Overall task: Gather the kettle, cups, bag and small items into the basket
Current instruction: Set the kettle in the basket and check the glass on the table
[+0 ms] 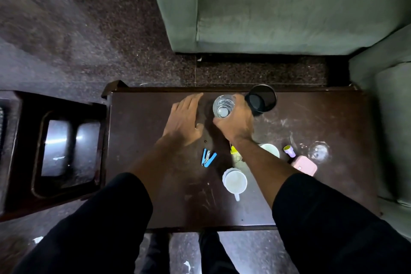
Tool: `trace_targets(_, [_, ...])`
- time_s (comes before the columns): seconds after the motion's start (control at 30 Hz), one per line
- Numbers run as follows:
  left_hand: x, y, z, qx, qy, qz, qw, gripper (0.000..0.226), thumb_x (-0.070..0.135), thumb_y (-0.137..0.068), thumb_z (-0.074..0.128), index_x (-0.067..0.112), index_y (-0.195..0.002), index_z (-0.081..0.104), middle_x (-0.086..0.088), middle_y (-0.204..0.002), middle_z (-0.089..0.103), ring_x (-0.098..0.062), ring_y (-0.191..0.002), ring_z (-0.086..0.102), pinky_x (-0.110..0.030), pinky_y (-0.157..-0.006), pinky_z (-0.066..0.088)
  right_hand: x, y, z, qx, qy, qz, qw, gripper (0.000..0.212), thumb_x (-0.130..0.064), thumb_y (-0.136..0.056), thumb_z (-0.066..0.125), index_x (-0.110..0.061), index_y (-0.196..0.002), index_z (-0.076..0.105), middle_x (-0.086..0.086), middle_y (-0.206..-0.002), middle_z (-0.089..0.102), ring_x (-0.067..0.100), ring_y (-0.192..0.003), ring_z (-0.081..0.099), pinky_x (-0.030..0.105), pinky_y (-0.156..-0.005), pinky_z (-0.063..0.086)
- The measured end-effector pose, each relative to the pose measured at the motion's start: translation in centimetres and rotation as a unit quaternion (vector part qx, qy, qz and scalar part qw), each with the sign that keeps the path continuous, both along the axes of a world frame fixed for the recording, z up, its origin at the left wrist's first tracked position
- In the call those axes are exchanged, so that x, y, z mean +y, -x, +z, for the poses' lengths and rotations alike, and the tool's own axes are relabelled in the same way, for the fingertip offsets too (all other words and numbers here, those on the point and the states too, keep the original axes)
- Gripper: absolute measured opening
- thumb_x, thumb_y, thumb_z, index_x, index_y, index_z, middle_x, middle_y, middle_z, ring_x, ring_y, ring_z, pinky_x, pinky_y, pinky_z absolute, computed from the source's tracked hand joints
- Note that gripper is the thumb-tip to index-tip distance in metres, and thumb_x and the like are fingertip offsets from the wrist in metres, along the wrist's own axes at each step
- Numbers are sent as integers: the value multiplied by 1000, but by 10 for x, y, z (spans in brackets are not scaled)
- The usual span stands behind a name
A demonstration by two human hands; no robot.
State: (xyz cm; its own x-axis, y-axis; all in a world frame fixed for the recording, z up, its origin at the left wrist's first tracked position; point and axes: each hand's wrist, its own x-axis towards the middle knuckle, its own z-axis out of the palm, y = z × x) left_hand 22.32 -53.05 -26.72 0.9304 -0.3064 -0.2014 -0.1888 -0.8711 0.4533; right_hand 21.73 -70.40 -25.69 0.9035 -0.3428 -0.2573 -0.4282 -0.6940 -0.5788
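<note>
My right hand grips a clear drinking glass near the far edge of the dark wooden table. My left hand lies flat on the table just left of the glass, fingers apart, holding nothing. A black cup stands right of the glass, touching my right hand. Nearer me sit a white mug, a second white cup partly hidden by my right forearm, a blue stapler, a yellow item, a purple-and-yellow small bottle, a pink case and another clear glass.
A green sofa stands beyond the table and another green seat to the right. A dark wooden side piece with a shiny inset is at the left. The floor is dark speckled stone.
</note>
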Motion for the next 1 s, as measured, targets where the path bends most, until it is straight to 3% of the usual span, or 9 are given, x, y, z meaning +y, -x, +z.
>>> trace_targets(0.27, [-8,-6,6,-13,-20,13,1000,80,16,-76,62,13,-153,41,-5,-147,50,-27,-134,49,-41,-110,39,1,1,-1,-22,11,15,1000,70,-39,-67,83,-21,-127,53,1,-122,63,26,-114,63,36,-90,53])
trace_targets(0.53, [-8,0,7,-16,-17,20,1000,74,12,-77,62,14,-149,46,-5,-142,53,-28,-129,51,-42,-106,43,6,-2,-3,-24,44,20,999,75,-39,-68,86,-13,-129,51,9,-122,63,32,-114,63,37,-89,52])
trace_targets(0.9, [0,3,5,-8,-20,51,998,72,13,-79,60,15,-149,45,-5,-141,53,-27,-127,52,-41,-104,42,25,-5,3,17,54,-20,998,90,-54,-61,92,-12,-125,44,13,-123,60,36,-112,65,42,-90,55])
trace_targets(1.0, [3,5,7,-4,-12,57,998,73,12,-80,60,15,-150,43,-6,-143,52,-28,-129,52,-41,-107,42,27,3,5,12,64,-13,998,107,-60,-59,90,-14,-140,36,12,-132,57,37,-116,64,44,-91,55])
